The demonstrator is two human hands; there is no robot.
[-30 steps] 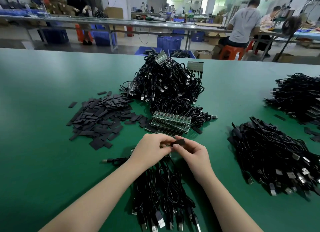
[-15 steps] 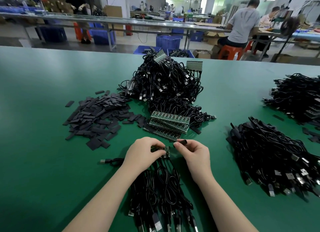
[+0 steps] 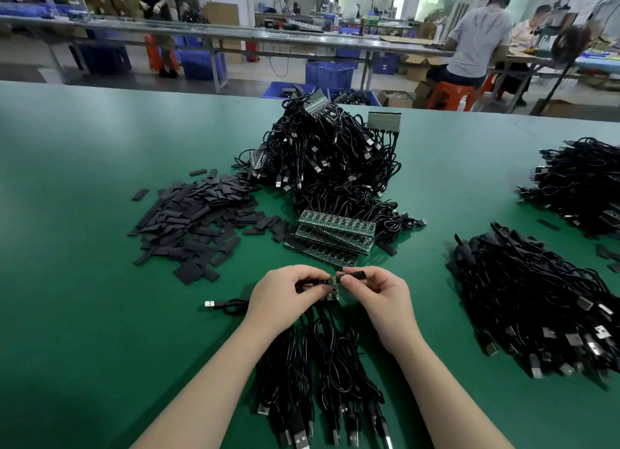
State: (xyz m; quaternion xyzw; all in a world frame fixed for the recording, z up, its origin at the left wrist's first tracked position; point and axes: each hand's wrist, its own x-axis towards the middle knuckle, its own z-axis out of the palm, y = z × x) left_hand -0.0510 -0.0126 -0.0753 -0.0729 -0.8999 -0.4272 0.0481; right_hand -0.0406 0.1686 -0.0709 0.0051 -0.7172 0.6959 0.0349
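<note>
Your left hand (image 3: 281,294) grips the board (image 3: 332,287), held over its cables (image 3: 322,358). Right hand (image 3: 382,297) pinches the sleeve (image 3: 356,275). Since a second ago the board end has come clear. The sleeve sits just beside it, likely lined up but not yet on.

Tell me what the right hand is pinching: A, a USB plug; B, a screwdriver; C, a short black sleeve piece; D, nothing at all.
C: the right hand pinches a short black sleeve piece between thumb and fingers, right beside the small green circuit board that the left hand holds.
</note>
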